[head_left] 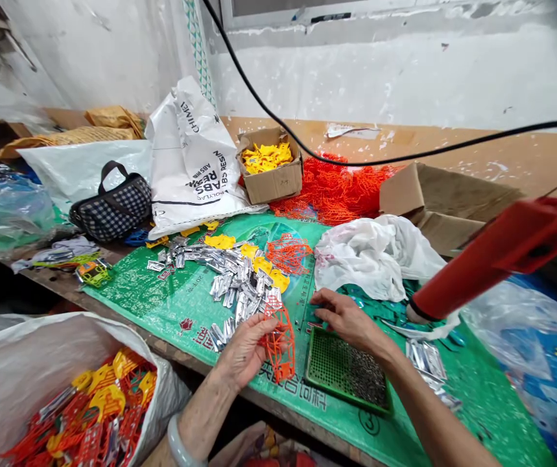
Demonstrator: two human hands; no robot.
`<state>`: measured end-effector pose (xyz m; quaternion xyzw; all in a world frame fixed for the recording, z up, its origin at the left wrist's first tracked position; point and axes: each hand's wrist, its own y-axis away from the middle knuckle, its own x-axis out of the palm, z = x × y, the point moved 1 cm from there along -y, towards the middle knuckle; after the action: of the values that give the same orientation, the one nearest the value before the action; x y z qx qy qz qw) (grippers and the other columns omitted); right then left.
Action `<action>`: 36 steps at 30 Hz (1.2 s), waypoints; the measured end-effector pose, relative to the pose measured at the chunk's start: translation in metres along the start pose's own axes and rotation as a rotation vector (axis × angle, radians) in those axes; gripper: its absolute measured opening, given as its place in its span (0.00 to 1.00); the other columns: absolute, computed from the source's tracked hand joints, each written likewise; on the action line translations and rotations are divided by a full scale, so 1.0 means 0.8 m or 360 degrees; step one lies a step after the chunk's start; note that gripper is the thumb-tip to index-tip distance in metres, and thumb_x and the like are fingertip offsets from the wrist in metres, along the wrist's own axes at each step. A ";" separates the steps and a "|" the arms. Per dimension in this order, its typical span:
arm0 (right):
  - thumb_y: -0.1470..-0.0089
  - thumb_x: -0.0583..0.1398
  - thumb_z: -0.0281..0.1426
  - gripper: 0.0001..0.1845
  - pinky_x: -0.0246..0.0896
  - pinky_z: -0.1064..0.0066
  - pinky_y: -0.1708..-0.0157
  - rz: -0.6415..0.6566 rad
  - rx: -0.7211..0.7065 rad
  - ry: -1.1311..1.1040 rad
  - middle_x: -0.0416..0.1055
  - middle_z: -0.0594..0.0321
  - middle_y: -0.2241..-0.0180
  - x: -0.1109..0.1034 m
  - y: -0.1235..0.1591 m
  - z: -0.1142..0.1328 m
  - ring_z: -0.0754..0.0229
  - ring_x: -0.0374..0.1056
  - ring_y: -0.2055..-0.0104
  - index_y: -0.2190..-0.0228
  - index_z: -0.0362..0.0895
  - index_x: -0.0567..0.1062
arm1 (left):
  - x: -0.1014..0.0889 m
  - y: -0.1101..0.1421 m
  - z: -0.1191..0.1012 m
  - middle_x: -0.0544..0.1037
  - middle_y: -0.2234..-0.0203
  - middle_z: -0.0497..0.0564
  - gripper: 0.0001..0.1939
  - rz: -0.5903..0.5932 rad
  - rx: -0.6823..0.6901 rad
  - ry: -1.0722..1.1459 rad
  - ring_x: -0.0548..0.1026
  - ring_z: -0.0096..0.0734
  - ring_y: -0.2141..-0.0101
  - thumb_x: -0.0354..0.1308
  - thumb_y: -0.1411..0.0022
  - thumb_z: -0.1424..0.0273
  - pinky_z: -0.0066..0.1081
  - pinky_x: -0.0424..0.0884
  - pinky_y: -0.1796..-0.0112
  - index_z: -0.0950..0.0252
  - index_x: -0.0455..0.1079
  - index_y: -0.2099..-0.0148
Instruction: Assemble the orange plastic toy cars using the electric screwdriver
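Note:
My left hand (244, 350) is closed round an orange plastic lattice frame (281, 344), held upright just above the table's near edge. My right hand (343, 318) rests palm down on the green woven mat (161, 292), fingers pinched together at the far rim of a small green tray (346, 370) holding tiny metal pieces; what the fingertips hold is too small to name. Several silver plastic parts (229, 279) and yellow parts (263, 266) lie scattered just beyond my left hand.
A red power tool (497, 256) hangs at right on a black cable (356, 159). Behind are an orange frame pile (336, 188), a cardboard box of yellow parts (271, 165), white bags, a checked handbag (113, 207). A sack of assembled parts (88, 408) stands lower left.

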<state>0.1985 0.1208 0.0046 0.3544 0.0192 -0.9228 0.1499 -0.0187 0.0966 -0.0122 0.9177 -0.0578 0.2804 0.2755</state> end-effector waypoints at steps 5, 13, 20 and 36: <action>0.48 0.63 0.21 0.09 0.66 0.72 0.57 0.0048 -0.0377 -0.0180 0.76 0.67 0.67 -0.009 0.025 0.046 0.62 0.73 0.61 0.67 0.46 0.80 | 0.022 0.008 0.001 0.83 0.68 0.52 0.11 0.0196 -0.0016 -0.0171 0.79 0.33 0.72 0.71 0.49 0.71 0.29 0.77 0.70 0.67 0.79 0.62; 0.44 0.64 0.28 0.19 0.62 0.69 0.46 -0.0348 -0.0538 0.0253 0.77 0.54 0.53 0.019 0.021 0.061 0.58 0.71 0.49 0.50 0.38 0.74 | 0.044 -0.014 0.004 0.82 0.75 0.49 0.16 -0.0175 -0.0020 0.0083 0.77 0.34 0.78 0.70 0.63 0.81 0.29 0.78 0.79 0.66 0.78 0.67; 0.40 0.62 0.39 0.13 0.64 0.63 0.48 -0.0831 -0.0561 0.0449 0.70 0.54 0.52 0.042 0.042 0.064 0.54 0.64 0.48 0.57 0.45 0.78 | 0.057 -0.012 0.006 0.82 0.73 0.48 0.17 -0.0073 0.0116 0.0165 0.76 0.28 0.78 0.72 0.65 0.80 0.23 0.75 0.80 0.67 0.78 0.68; 0.48 0.60 0.18 0.21 0.72 0.58 0.57 -0.1038 -0.0535 0.0220 0.76 0.51 0.58 0.057 0.066 0.054 0.50 0.71 0.56 0.52 0.41 0.71 | 0.056 0.009 0.036 0.83 0.61 0.51 0.17 0.0123 0.0456 -0.0206 0.78 0.35 0.60 0.69 0.44 0.60 0.28 0.73 0.59 0.63 0.79 0.55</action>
<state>0.1536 0.0522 0.0107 0.3615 0.2925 -0.8799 -0.0976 0.0310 0.0772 -0.0043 0.9608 -0.0703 0.2363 0.1266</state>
